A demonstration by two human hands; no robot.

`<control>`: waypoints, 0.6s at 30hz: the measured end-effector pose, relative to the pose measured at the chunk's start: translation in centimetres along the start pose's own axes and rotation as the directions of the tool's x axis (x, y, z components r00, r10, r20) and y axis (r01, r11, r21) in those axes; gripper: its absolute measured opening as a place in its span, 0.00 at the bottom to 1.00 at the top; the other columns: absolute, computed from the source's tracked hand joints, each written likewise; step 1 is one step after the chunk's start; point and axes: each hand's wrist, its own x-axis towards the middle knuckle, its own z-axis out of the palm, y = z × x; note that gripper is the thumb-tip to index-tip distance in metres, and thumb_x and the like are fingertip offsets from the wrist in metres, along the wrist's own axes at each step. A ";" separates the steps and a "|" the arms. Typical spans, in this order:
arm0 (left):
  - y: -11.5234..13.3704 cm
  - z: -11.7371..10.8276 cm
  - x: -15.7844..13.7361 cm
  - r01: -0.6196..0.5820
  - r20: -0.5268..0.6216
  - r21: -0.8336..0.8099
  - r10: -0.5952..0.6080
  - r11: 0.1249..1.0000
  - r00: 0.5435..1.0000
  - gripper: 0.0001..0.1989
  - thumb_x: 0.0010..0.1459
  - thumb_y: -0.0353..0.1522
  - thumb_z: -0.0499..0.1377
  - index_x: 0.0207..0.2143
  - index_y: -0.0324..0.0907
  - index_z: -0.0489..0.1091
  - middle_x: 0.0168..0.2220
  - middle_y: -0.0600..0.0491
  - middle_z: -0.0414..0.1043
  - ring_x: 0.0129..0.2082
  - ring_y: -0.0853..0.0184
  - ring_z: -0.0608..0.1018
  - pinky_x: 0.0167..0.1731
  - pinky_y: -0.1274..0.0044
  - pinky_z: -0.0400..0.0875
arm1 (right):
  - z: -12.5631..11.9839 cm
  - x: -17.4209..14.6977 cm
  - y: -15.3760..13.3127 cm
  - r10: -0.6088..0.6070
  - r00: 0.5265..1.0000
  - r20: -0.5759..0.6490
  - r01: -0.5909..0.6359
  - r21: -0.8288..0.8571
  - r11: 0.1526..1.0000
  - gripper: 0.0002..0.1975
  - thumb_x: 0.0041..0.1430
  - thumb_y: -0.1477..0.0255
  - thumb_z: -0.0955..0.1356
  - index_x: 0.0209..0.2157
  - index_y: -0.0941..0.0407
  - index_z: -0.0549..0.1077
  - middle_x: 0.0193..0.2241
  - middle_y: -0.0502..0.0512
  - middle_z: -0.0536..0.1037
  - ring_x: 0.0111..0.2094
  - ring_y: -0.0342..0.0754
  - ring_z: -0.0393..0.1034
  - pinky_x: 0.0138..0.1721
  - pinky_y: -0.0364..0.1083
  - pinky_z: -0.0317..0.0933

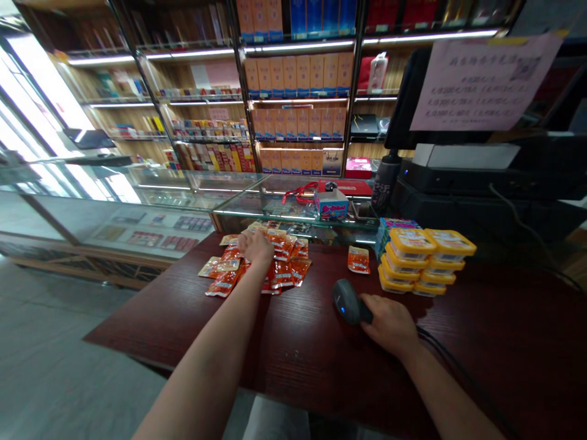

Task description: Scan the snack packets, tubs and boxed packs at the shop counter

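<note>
My left hand (255, 244) lies on a pile of small orange snack packets (282, 275) at the left of the dark wooden counter. Its fingers are curled in among the packets and closed on one; the fingertips are partly hidden. In my right hand (392, 322) is the handle of a black barcode scanner (347, 302), its head toward the left and a small blue light glowing on it. One single orange packet (358, 260) lies apart from the pile, beyond the scanner.
Stacked yellow-lidded tubs (413, 244) stand at the right, beside a patterned box (383, 235). A colourful small box (332, 205) sits on the glass case (252, 211) behind. The scanner's cable (452, 360) runs right. A monitor (408, 98) bearing a paper notice rises at the back right.
</note>
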 end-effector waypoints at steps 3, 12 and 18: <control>0.0 0.1 -0.1 -0.006 0.002 -0.009 0.006 1.000 1.000 0.14 0.54 0.32 0.49 0.39 0.37 0.70 0.45 0.35 0.67 0.49 0.46 0.66 0.46 0.59 0.58 | 0.1 0.0 0.1 -0.002 1.000 -0.003 0.002 0.002 1.000 0.17 0.55 0.69 0.62 0.47 0.56 0.69 0.42 0.57 0.77 0.42 0.51 0.71 0.41 0.45 0.58; 0.6 -0.5 -0.6 -0.069 0.021 -0.045 0.070 0.997 0.997 0.13 0.57 0.33 0.49 0.39 0.38 0.69 0.46 0.38 0.64 0.47 0.49 0.67 0.45 0.62 0.61 | 0.1 -0.1 0.2 -0.008 1.000 -0.021 0.008 -0.002 1.000 0.16 0.55 0.69 0.63 0.46 0.55 0.69 0.39 0.55 0.77 0.40 0.50 0.71 0.38 0.45 0.56; 3.8 0.1 -3.7 -0.355 0.003 -0.221 0.364 0.909 0.931 0.09 0.57 0.34 0.53 0.37 0.43 0.70 0.44 0.44 0.65 0.50 0.53 0.65 0.51 0.64 0.58 | 0.0 0.1 0.3 -0.003 1.000 -0.005 0.003 -0.016 1.000 0.14 0.56 0.68 0.63 0.44 0.55 0.69 0.37 0.56 0.76 0.40 0.51 0.71 0.37 0.45 0.55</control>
